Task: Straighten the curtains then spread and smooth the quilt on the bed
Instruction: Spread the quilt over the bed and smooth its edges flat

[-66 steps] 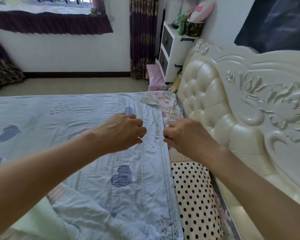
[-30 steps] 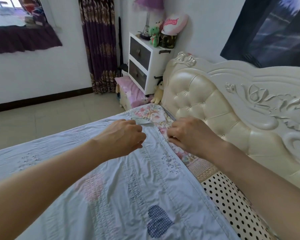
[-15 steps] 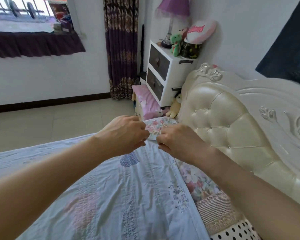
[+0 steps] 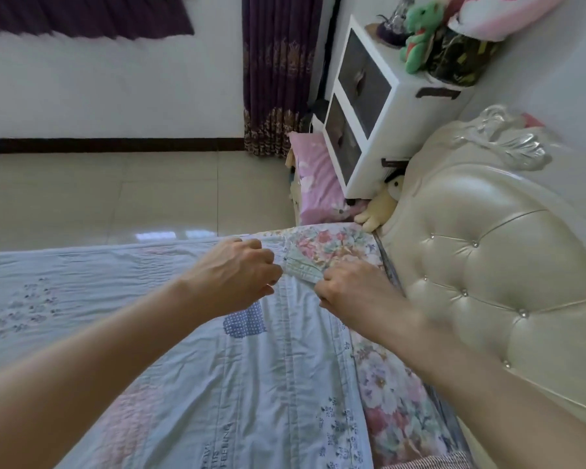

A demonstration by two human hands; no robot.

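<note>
A pale blue quilt (image 4: 190, 374) with heart patches lies spread over the bed, its top edge near the cream padded headboard (image 4: 494, 272). At the far top corner a small piece of the quilt is folded over. My left hand (image 4: 237, 275) and my right hand (image 4: 349, 289) both pinch that folded corner, fingers curled, a short way apart. A floral sheet (image 4: 332, 248) shows beyond the quilt's edge. A purple patterned curtain (image 4: 278, 72) hangs in the room's corner, and a dark purple valance (image 4: 85, 15) runs under the window.
A white two-drawer nightstand (image 4: 362, 106) stands beside the headboard with a green plush toy (image 4: 416, 38) on top. A pink pillow (image 4: 315, 184) and a yellow plush (image 4: 379, 208) lie on the floor by it. Beige tiled floor (image 4: 115, 198) stretches beyond the bed.
Both hands have worked along the quilt's top edge toward the far corner by the nightstand. The view has followed them and tilted down.
</note>
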